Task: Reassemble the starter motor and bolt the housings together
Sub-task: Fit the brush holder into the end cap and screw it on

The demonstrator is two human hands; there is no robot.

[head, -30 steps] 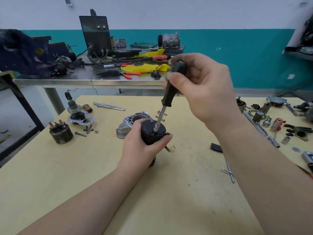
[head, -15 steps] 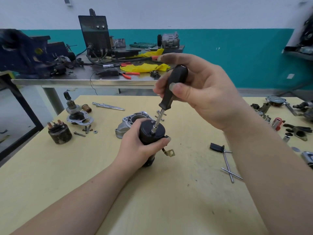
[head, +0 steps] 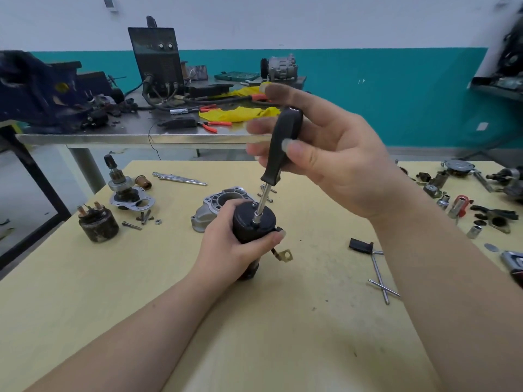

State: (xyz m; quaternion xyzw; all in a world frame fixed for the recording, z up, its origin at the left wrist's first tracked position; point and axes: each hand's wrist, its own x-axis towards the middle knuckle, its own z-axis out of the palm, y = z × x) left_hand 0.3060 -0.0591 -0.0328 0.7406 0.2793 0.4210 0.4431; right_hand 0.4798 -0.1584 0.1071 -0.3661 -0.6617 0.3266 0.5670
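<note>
My left hand (head: 230, 248) grips the black motor body (head: 254, 222), which stands upright on the yellow table with a brass terminal tab (head: 285, 255) sticking out to its right. My right hand (head: 331, 157) pinches the black handle of a nut driver (head: 278, 149) between thumb and fingers; its steel socket tip sits on a bolt on the motor's end cap. A second small bolt head shows on the cap beside it. The aluminium nose housing (head: 218, 206) lies just behind the motor. The solenoid (head: 97, 222) and the drive gear with its plate (head: 127, 190) stand at the left.
Loose screws and a nut (head: 145, 217) lie near the solenoid. Two long through bolts (head: 382, 278) and a black part (head: 360, 246) lie right of the motor. Sockets and tools (head: 458, 205) crowd the table's right edge. A steel workbench (head: 141, 131) stands behind.
My right hand has rolled the driver handle between its fingers, which are now more spread, and the handle leans more to the right. My left hand and the motor have stayed in place.
</note>
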